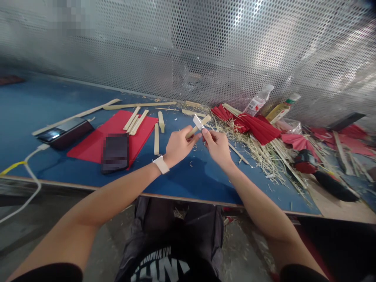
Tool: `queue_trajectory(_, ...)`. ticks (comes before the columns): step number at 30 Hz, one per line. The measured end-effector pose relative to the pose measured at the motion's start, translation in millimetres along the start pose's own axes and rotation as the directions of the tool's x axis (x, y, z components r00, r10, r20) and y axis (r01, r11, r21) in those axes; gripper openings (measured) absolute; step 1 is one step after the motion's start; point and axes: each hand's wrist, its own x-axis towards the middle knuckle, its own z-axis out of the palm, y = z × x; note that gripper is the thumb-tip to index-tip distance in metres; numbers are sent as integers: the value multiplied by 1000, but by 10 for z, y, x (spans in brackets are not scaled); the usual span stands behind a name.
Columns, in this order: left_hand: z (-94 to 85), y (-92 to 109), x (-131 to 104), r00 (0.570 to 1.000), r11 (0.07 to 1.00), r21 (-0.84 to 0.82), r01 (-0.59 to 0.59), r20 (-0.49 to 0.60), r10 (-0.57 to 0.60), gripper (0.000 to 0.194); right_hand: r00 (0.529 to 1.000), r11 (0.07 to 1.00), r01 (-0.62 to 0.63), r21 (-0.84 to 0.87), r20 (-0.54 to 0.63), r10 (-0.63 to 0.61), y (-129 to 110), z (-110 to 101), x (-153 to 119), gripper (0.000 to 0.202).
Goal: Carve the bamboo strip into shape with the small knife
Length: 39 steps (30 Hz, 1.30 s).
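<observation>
My left hand [179, 145] is closed around a short bamboo strip [207, 119], which slants up and to the right over the blue table. In my right hand [216, 148] is a small knife [197, 122]; its handle is mostly hidden by the fingers. The flat, shiny blade lies across the strip, apparently touching it. Left of my hands, a loose bamboo piece [156, 139] lies on the tabletop, with a shorter, thicker piece [161, 122] just behind it. Several cut bamboo pieces [138, 122] rest on a red sheet [88, 147].
A dark phone [115, 152] overlaps the red sheet. Left of it sits a cabled device [66, 133]. To the right are bamboo shavings [258, 156], red folded fans [258, 127], two bottles [260, 100] and a red-and-black power tool [305, 161]. A perforated metal panel [164, 51] stands behind.
</observation>
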Motion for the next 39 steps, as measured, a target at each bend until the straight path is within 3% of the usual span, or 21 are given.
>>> queue_trajectory(12, 15, -1, 47, 998, 1000, -18, 7, -63, -8, 67, 991, 995, 5, 98, -136, 9, 44, 191, -37, 76)
queue_trajectory(16, 9, 51, 39, 997, 997, -69, 18, -76, -24, 73, 976, 959, -85, 270, -170, 134, 148, 234, 59, 73)
queue_trajectory(21, -14, 120, 26, 995, 987, -157, 34, -83, -47, 59, 968, 973, -54, 226, -229, 107, 208, 123, 137, 74)
queue_trajectory(25, -11, 87, 33, 995, 962, -255, 98, 4, -100, 30, 995, 993, 66, 94, -84, -58, 126, -49, 108, 77)
queue_trajectory(28, 24, 32, 38, 988, 928, -343, 146, 99, -119, 14, 990, 989, 135, -51, 50, -133, 95, -165, 107, 81)
queue_trajectory(33, 83, -33, 29, 983, 917, -379, 127, 168, -66, 22, 964, 964, 187, -191, 224, -142, 115, -287, 159, 80)
queue_trajectory(39, 48, 2, 11, 975, 941, -317, 118, 215, -49, 25, 950, 968, 174, -182, 291, -116, 100, -346, 176, 78)
